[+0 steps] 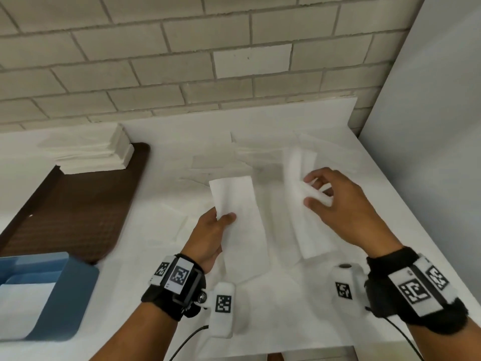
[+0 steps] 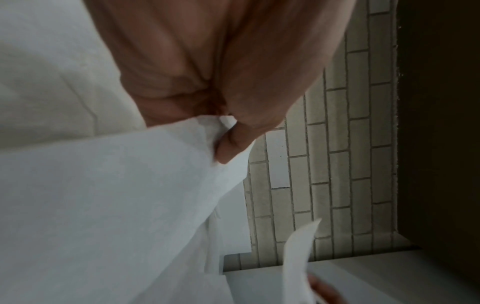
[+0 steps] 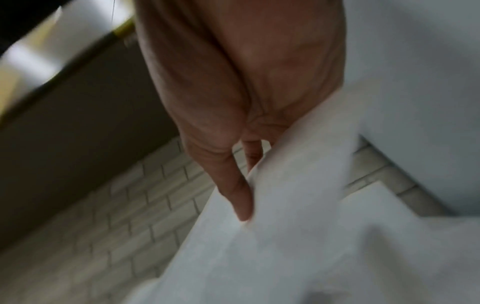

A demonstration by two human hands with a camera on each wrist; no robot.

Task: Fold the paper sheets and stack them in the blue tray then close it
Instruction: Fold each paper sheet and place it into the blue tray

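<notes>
Hands: both are raised over a white table [image 1: 299,321], each gripping its own piece of paper.
Left hand: the left hand [image 1: 208,238] pinches the near end of a folded sheet [image 1: 234,201] between thumb and curled fingers; the left wrist view shows the thumb tip [image 2: 228,148] pressed onto the white paper [image 2: 116,205].
Folded sheet: a long narrow strip, held up off the table and angled away from the person toward the wall.
Right hand: the right hand [image 1: 335,204] has its fingers curled round a second sheet [image 1: 304,209]; from the right wrist view the thumb [image 3: 233,185] lies along the paper's edge [image 3: 298,205], though that picture is blurred.
Second sheet: looser and partly bunched in the grip, its far end sticking up beyond the fingers and its near end hanging down toward the table.
Blue tray: the blue tray [image 1: 75,295] sits open at the near left corner of the table, well apart from both hands, with white paper [image 1: 23,308] lying flat inside it.
Loose sheets: more flat sheets [image 1: 260,149] lie spread on the table beyond the hands.
Paper stack: a thick stack [image 1: 91,152] rests on the far end of a brown tray [image 1: 78,212], left of the hands.
Backdrop: a pale brick wall [image 1: 182,48] runs behind the table.
</notes>
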